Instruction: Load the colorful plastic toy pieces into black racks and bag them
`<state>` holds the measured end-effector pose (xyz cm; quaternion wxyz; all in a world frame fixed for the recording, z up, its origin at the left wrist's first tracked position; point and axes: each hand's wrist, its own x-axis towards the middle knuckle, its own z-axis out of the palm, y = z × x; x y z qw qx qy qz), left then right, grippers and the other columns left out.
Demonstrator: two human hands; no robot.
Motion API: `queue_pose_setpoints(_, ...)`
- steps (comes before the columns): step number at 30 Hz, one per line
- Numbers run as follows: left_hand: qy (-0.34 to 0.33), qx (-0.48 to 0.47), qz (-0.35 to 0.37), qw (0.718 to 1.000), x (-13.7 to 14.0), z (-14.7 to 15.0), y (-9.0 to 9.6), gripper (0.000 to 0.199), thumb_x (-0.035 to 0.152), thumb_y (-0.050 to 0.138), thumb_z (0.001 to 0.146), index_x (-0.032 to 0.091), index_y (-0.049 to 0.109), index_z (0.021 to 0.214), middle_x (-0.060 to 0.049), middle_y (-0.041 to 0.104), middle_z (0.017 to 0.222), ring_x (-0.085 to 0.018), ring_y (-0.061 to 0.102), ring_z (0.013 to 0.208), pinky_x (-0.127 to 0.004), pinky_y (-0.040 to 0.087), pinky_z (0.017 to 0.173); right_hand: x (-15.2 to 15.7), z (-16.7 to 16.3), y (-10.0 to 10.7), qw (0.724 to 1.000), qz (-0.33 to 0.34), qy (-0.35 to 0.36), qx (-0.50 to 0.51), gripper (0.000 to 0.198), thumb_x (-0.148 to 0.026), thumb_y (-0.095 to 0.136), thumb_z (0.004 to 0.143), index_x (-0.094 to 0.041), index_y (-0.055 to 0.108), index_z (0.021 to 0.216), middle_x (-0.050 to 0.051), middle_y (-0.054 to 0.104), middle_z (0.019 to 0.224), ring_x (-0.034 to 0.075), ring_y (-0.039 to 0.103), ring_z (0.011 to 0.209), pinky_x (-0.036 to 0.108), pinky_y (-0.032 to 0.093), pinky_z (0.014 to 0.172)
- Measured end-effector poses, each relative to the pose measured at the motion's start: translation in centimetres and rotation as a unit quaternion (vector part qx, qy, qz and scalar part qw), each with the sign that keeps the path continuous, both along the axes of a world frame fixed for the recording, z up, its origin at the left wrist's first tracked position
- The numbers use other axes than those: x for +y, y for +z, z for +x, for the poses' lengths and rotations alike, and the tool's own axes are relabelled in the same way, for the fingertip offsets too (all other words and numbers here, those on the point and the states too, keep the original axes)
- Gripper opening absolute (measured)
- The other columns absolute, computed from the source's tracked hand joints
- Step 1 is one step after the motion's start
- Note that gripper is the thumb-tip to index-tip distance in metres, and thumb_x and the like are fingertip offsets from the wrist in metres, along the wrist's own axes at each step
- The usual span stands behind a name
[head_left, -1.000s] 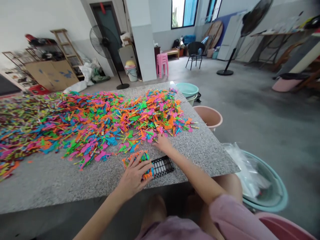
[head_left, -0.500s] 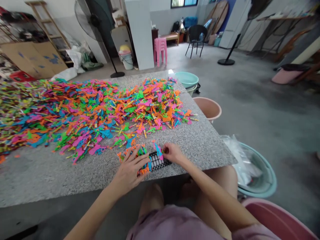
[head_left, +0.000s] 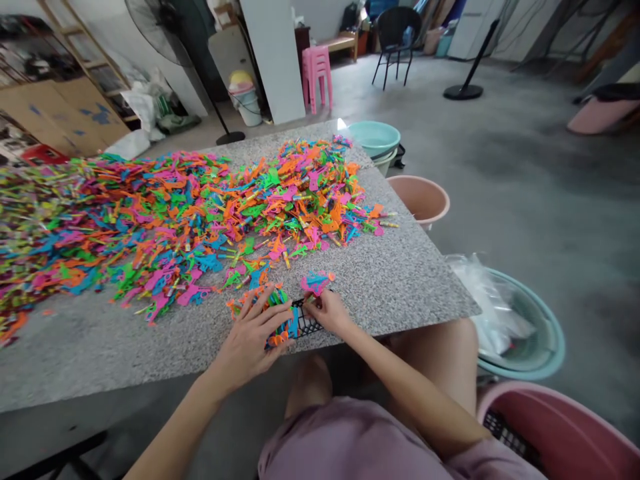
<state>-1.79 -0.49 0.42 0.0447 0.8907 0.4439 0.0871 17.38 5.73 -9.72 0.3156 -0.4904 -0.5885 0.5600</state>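
Head view: left hand (head_left: 253, 330) spreads over toys (head_left: 294, 323) in black basket (head_left: 311, 326); right hand (head_left: 327, 312) pinches pink-and-blue pieces (head_left: 315, 284); any lettering is unreadable

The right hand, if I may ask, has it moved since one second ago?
Yes: from the colorful pile, the right hand has come toward the near edge of the speckled tabletop, to the black basket.

Pink stools (head_left: 317, 67) stand beside a pale pillar (head_left: 274, 60).
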Motion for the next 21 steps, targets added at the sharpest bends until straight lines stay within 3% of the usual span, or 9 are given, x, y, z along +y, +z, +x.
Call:
queue_pose_setpoints(6,-0.001,0.005,-0.001,1.0,0.0,0.0,-0.1,0.036,0.039,0.056,0.094,0.024,0.059,0.127,-0.003,0.059,0.138,-0.029,0.02,0.148,-0.055,0.018,0.12,1.0,0.5,0.3,0.994,0.07,-0.03,-0.08,0.012,-0.013,0.064,0.072,-0.018,0.06,0.082,-0.004,0.062,0.062,0.013,0.059,0.059,0.022,0.043,0.062)
queue_pose_setpoints(12,-0.001,0.006,-0.005,1.0,0.1,-0.1,-0.2,0.035,0.038,0.056,0.094,0.025,0.059,0.126,-0.003,0.059,0.138,-0.03,0.019,0.148,-0.057,0.019,0.119,2.2,1.8,0.5,0.995,0.097,0.028,0.001,0.016,-0.01,0.063,0.065,-0.019,0.05,0.066,-0.004,0.056,0.065,0.012,0.054,0.066,0.021,0.041,0.061)
queue_pose_setpoints(14,-0.003,0.003,-0.005,1.0,0.1,-0.1,-0.2,0.034,0.038,0.057,0.093,0.025,0.06,0.125,-0.003,0.059,0.137,-0.03,0.019,0.149,-0.057,0.019,0.119,2.3,1.7,0.5,0.995,0.089,0.046,0.009,0.016,-0.011,0.063,0.066,-0.02,0.051,0.072,-0.006,0.054,0.064,0.012,0.053,0.063,0.022,0.041,0.059)
queue_pose_setpoints(17,-0.004,0.004,-0.003,1.0,0.2,-0.1,-0.3,0.034,0.038,0.057,0.093,0.026,0.06,0.125,-0.003,0.06,0.137,-0.03,0.018,0.149,-0.056,0.018,0.12,2.2,0.7,0.6,0.994,0.082,0.069,0.027,0.032,-0.006,0.061,0.063,-0.019,0.054,0.09,-0.005,0.061,0.072,0.013,0.06,0.068,0.023,0.045,0.064)
queue_pose_setpoints(21,-0.002,0.012,0.004,1.0,0.1,-0.1,-0.2,0.034,0.038,0.058,0.093,0.025,0.061,0.124,-0.003,0.06,0.137,-0.03,0.016,0.149,-0.057,0.016,0.12,2.2,-1.1,1.0,0.98,0.144,0.124,-0.06,0.03,-0.005,0.06,0.065,-0.018,0.059,0.092,0.0,0.067,0.078,0.017,0.066,0.076,0.025,0.047,0.07)
